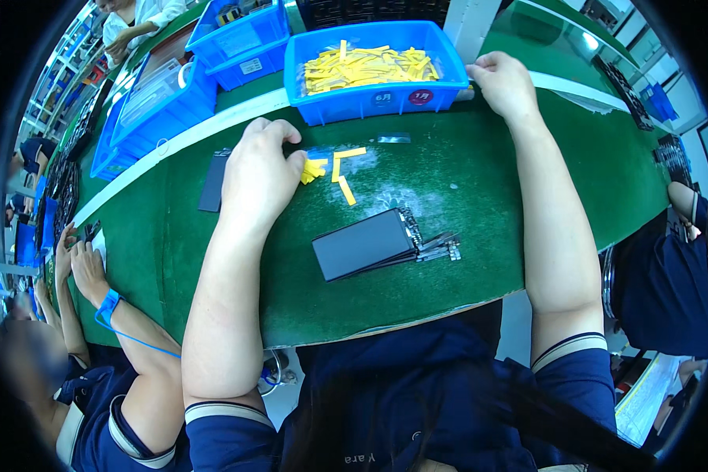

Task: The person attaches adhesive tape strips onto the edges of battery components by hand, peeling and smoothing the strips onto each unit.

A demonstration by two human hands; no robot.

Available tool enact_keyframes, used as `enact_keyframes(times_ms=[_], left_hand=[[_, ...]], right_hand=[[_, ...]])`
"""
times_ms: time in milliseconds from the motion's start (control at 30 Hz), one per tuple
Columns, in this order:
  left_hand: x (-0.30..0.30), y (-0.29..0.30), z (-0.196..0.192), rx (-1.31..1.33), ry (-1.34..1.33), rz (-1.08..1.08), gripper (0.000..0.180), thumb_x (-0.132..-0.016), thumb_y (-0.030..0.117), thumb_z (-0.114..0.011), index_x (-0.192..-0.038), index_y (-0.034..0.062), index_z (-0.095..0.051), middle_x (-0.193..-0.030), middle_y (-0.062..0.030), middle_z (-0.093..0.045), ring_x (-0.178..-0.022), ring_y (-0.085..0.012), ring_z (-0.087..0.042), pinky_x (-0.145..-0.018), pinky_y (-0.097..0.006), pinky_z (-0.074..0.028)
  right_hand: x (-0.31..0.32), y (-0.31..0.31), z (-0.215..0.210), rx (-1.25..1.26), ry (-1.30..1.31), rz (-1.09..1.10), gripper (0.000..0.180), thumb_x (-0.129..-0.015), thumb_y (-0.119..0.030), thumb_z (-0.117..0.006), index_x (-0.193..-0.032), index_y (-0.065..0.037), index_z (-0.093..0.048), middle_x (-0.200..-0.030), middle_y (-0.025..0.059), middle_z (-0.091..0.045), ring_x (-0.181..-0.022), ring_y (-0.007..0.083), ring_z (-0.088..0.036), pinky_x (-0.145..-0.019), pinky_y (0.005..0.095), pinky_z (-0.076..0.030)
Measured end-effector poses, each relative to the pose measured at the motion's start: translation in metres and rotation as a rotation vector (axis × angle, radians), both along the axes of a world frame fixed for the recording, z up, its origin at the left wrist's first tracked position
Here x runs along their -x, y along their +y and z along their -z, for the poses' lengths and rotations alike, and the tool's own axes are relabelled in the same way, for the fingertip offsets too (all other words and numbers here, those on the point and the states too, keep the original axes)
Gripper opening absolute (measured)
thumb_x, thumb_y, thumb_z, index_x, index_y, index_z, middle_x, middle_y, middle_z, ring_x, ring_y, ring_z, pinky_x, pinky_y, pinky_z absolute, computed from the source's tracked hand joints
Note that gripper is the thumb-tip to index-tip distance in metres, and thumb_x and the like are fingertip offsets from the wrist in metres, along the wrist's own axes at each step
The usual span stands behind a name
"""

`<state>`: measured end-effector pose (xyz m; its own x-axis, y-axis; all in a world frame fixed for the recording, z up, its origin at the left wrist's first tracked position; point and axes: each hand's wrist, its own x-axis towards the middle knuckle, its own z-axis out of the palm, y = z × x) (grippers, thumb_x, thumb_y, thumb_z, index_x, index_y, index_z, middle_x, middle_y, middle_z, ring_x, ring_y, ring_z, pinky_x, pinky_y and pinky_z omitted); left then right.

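My left hand [261,169] is over the table's middle left, its fingers curled inward and its thumb beside a small fan of yellow strips [314,171]. Whatever its fingertips hold is hidden. My right hand [505,85] is pinched closed at the right end of a blue bin [346,108] filled with yellow strips [370,68]; anything in the pinch is too small to make out. Several loose yellow strips [347,190] lie between my hands. Nearer me rests a stack of flat dark-grey rectangular panels [362,245], thin connector ends showing at its right.
Another dark panel [212,182] lies left of my left wrist. A small clear strip [393,138] sits before the bin. Further blue bins [161,118] stand back left, along a white rail [181,130]. A co-worker's hand [88,271] is on the green table at left.
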<state>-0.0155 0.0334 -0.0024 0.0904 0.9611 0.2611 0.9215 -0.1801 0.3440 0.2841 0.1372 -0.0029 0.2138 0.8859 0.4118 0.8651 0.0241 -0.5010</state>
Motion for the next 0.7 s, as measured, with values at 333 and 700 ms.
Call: enact_keyframes(times_ms=[333, 700], left_hand=[[-0.011, -0.006, -0.015, 0.066, -0.309, 0.006, 0.014, -0.079, 0.011, -0.065, -0.089, 0.0021, -0.065, -0.084, -0.0053, -0.063, -0.07, -0.0114, -0.056, -0.066, -0.026, -0.046], [-0.027, -0.015, -0.012, -0.042, -0.868, 0.244, 0.017, -0.081, 0.01, -0.066, -0.095, 0.002, -0.065, -0.086, -0.0055, -0.062, -0.074, -0.01, -0.058, -0.067, -0.024, -0.05]], right_hand=[[-0.015, 0.011, 0.001, 0.274, 0.077, 0.027, 0.021, -0.079, -0.026, -0.068, -0.078, -0.005, -0.069, -0.071, 0.0073, -0.065, -0.062, 0.0156, -0.059, -0.063, 0.0311, -0.048], [0.051, -0.056, -0.033, 0.046, 0.88, -0.568, 0.022, -0.082, -0.017, -0.069, -0.096, 0.0, -0.068, -0.074, 0.0045, -0.065, -0.06, 0.0075, -0.055, -0.054, 0.0205, -0.043]])
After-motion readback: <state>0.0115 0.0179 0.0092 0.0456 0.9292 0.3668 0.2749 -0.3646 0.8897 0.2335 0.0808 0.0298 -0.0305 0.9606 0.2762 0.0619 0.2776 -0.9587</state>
